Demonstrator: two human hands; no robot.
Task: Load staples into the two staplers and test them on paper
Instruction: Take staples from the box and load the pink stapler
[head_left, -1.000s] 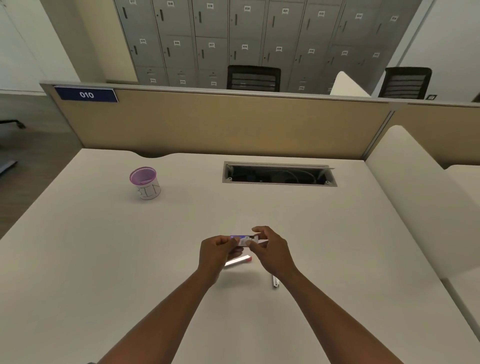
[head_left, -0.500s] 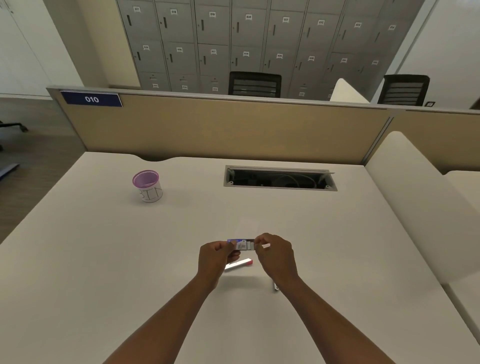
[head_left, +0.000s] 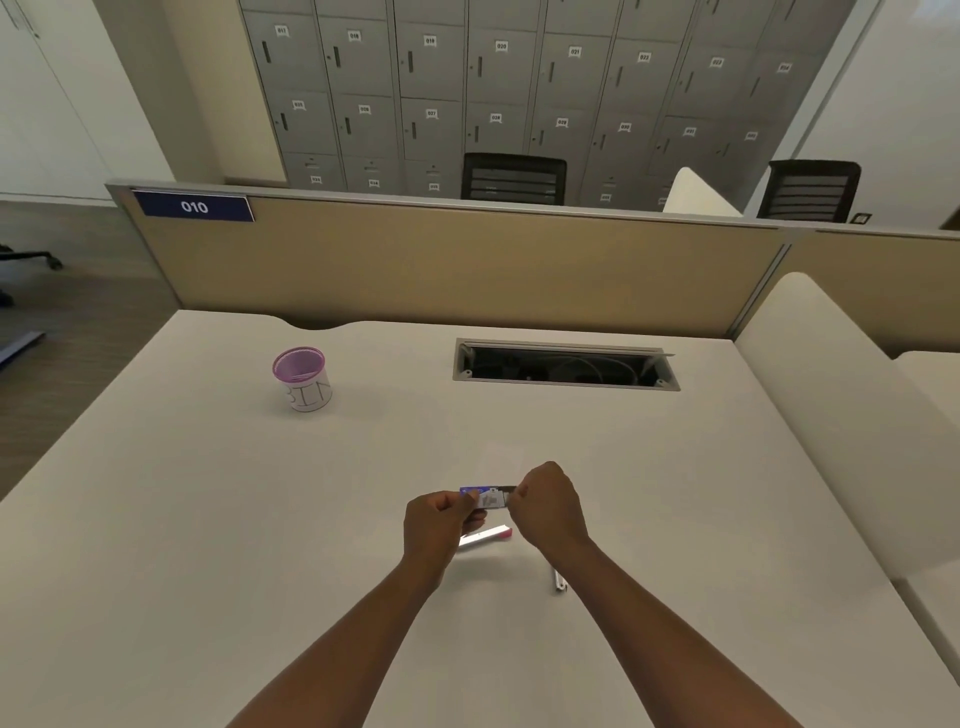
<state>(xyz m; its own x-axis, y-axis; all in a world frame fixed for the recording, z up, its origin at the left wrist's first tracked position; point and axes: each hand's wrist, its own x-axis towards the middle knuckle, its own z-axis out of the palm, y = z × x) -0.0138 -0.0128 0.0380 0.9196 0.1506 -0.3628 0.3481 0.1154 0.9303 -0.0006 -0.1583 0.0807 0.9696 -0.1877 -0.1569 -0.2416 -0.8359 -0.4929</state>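
Both of my hands pinch one small blue-and-white staple box (head_left: 487, 498) above the white desk (head_left: 208, 519): left hand (head_left: 435, 521) gripping its left end, right hand (head_left: 549, 506) closed on its right end. Just beneath the box lies a silver stapler with a pink tip (head_left: 485, 537); a second slim silver stapler (head_left: 559, 580) lies nearer me, to the box's right. Far left of the box stands a white cup with a purple mesh rim (head_left: 302, 379).

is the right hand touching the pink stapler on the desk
Apart. The head view shows the right hand pinching the small box above, with bare desk between it and the pink stapler.
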